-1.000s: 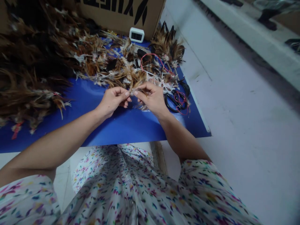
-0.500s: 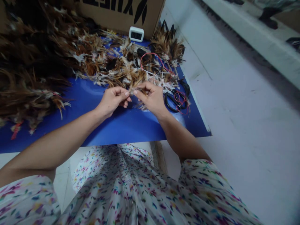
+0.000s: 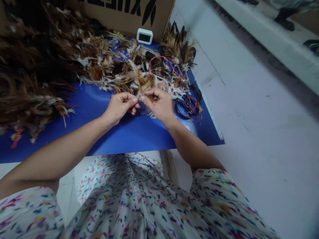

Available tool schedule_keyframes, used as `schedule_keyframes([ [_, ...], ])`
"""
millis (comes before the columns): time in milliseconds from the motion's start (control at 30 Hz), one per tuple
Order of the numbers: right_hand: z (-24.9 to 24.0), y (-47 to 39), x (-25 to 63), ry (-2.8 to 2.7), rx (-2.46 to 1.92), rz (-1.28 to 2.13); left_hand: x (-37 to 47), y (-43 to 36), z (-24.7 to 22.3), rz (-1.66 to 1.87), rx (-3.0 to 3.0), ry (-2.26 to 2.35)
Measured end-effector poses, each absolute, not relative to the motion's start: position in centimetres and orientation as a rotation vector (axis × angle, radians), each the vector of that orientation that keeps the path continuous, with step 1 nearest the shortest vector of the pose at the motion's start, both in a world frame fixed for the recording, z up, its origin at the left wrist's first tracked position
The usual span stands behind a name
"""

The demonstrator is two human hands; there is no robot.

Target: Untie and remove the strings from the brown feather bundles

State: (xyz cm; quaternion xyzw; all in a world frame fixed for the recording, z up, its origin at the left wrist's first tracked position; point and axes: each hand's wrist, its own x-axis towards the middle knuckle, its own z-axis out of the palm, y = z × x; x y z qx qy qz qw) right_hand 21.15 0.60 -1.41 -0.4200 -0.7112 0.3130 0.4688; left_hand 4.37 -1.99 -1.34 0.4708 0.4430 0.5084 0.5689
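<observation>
Thumb and fingers of my left hand [image 3: 121,105] pinch the pale base of a small brown feather [image 3: 142,91] over the blue tabletop. Close against it, my right hand [image 3: 159,103] is pinched at the same feather from the other side, the two thumb tips nearly touching. Part of the feather hides behind the fingers. Just beyond the hands lies a loose spread of brown and black feathers [image 3: 129,78] with whitish quill ends. White strips [image 3: 174,89] lie past my right hand, and a red string [image 3: 161,57] loops over the feathers there.
Black-handled scissors [image 3: 183,109] tangled with red thread lie right of my hand. A small white digital clock [image 3: 145,36] stands before a cardboard box [image 3: 119,20]. Dark feather bundles [image 3: 32,83] heap up at left. The blue table [image 3: 139,139] ends beside a pale wall [image 3: 249,116].
My right hand has shifted very slightly left, towards my left hand. My left hand keeps its pinch in the same place.
</observation>
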Motion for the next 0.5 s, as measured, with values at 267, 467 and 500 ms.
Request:
schedule_keyframes([
  [267,-1.5,0.8,21.1,-1.743,-0.986,0.799,4.3,-1.9,-1.7,1.194,1.119,1.015],
  [467,-1.0,1.5,22.3,-1.804,-0.978,0.857,4.1,-1.9,-1.3,1.190,1.121,0.999],
  [500,-0.8,1.6,22.8,-1.813,-0.966,0.848,4.1,-1.9,-1.2,1.194,1.116,1.008],
])
